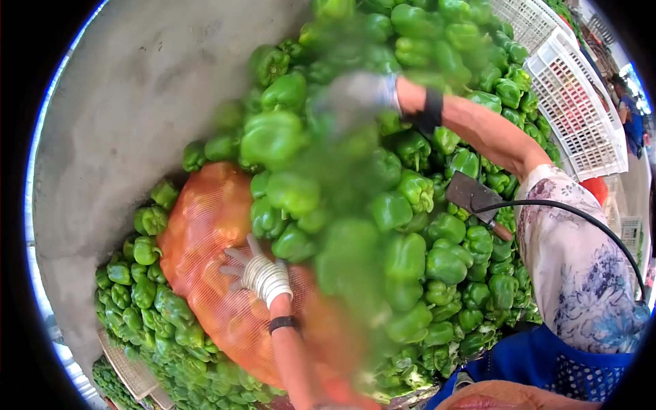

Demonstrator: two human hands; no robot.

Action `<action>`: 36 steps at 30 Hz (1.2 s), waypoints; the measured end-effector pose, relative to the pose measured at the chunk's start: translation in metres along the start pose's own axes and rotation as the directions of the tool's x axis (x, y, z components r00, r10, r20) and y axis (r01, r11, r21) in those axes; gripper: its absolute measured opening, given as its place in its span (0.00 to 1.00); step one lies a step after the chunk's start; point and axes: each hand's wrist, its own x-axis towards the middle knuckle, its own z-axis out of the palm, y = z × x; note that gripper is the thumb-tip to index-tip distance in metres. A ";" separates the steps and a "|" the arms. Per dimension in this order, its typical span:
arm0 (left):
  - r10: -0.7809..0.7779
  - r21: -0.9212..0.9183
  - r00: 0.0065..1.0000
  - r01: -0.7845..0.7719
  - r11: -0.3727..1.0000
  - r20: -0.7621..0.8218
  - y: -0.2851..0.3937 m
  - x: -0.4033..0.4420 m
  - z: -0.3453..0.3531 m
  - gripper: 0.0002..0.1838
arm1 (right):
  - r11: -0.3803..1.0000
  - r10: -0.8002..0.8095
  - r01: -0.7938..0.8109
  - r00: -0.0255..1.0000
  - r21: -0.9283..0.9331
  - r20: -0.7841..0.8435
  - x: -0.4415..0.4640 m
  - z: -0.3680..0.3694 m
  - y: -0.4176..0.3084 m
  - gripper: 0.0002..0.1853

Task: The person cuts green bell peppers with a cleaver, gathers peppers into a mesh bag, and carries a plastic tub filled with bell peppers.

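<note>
My left hand [256, 271], in a pale glove with a wrapped cuff, lies on an orange mesh sack [205, 239] with its fingers spread. Bulging, rounded contents show through the netting. Across the heap of green bell peppers [447, 263] reaches my right hand [359, 102], also gloved. Motion smears its fingers, so whether it grips a pepper is unclear. Blurred green shapes fill the space between the two hands and hide part of the sack's right side. A cleaver [471, 197] with a wooden handle rests on the peppers near my right arm.
White plastic crates [574, 109] stand at the upper right, beside the heap. A grey concrete surface [137, 89] spreads across the upper left. More peppers [143, 294] lie left of the sack, near a pale crate [126, 369]. A black cable [581, 207] crosses my right sleeve.
</note>
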 end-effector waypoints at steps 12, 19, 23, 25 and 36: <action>-0.014 0.013 1.000 0.014 1.000 -0.009 -0.001 0.002 -0.003 0.41 | 0.987 0.094 -0.159 0.674 -0.019 -0.733 0.190 0.012 0.047 0.21; -0.010 0.050 1.000 0.009 0.999 0.013 -0.007 0.013 0.015 0.42 | 0.906 0.357 -0.421 0.696 0.048 -0.623 0.261 0.043 0.067 0.25; -0.007 0.067 0.999 0.004 0.998 0.036 -0.006 0.017 0.020 0.39 | 0.874 0.417 -0.482 0.677 0.063 -0.606 0.273 0.051 0.073 0.28; -0.018 0.082 0.997 0.012 0.997 0.072 -0.008 0.017 0.018 0.39 | 0.869 0.442 -0.483 0.659 0.108 -0.609 0.277 0.052 0.076 0.29; -0.041 0.042 0.995 0.037 0.998 0.086 -0.003 0.018 0.007 0.34 | 0.404 0.590 0.254 0.661 0.879 -0.462 0.100 0.042 0.122 0.10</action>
